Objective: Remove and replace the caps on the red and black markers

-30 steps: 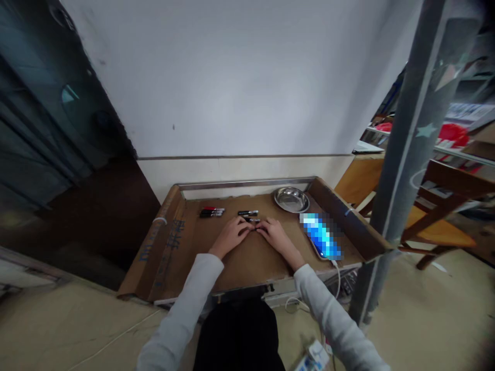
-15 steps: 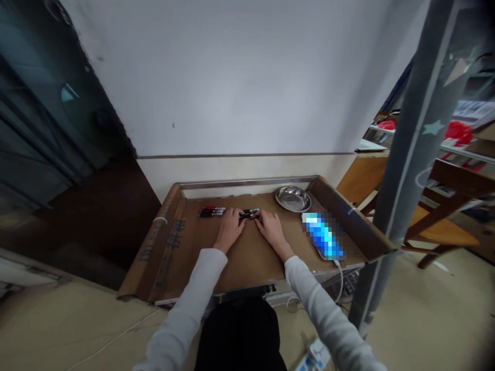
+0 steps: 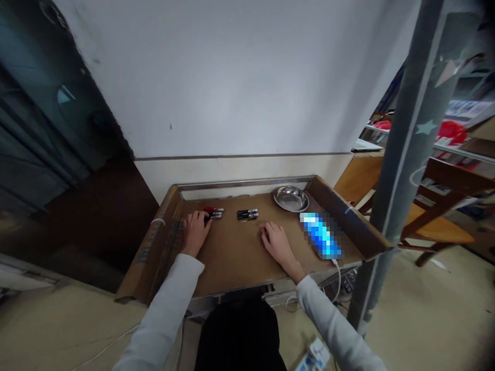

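left side closest

on the bench [image 3: 235, 257], the left hand [image 3: 195, 233] covers the left ends of the red and black pens [image 3: 217, 213], grip unclear. the right hand [image 3: 276, 242], fingers relaxed and apparently free, sits near-right of the black pens [image 3: 247, 214]. all pens run left-to-right.

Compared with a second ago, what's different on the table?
Both hands have let go of the middle pens, whose nearer one has moved away from the person, up beside the other. The left hand went left to the left pens; the right hand drew back, slightly right. The bowl and phone stayed put.
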Tool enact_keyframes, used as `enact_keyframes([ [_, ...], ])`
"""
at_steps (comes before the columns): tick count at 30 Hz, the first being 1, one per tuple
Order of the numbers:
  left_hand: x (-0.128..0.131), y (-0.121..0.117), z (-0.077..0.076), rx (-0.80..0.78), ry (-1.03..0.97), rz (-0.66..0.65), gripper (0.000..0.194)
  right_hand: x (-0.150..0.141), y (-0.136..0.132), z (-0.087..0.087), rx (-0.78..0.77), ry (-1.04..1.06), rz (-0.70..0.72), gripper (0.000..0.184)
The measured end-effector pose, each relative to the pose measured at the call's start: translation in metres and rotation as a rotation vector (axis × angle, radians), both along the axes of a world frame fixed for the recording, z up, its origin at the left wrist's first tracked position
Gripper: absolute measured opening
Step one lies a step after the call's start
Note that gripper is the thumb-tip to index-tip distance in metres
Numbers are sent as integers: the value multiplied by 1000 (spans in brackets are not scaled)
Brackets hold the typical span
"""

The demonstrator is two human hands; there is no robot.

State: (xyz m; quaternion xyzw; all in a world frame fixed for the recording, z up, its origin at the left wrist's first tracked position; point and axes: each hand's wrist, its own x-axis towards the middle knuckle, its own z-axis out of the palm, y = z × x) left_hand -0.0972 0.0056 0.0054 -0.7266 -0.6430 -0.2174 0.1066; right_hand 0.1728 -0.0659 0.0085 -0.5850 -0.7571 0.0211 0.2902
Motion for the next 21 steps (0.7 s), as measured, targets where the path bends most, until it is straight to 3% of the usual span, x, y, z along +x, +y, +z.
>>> enact_keyframes([
  [5, 2, -26, 3, -72, 1, -133, 18, -28, 1, 3, -35, 354, 143, 21],
  [8, 18, -46, 13, -125, -144, -270, 18, -48, 6, 4, -113, 684, 142, 25],
  [10, 34, -54, 22, -162, -292, -402, 18, -58, 12, 6, -265, 985, 143, 26],
  [13, 62, -55, 36, -85, -486, -530, 17, -65, 23, 10, -553, 1423, 232, 23],
  [17, 96, -51, 40, 151, -673, -423, 21, -62, 36, 12, -754, 1743, 265, 8],
  [21, 111, -52, 35, 92, -681, -506, 33, -58, 36, 4, -746, 1821, 199, 10],
])
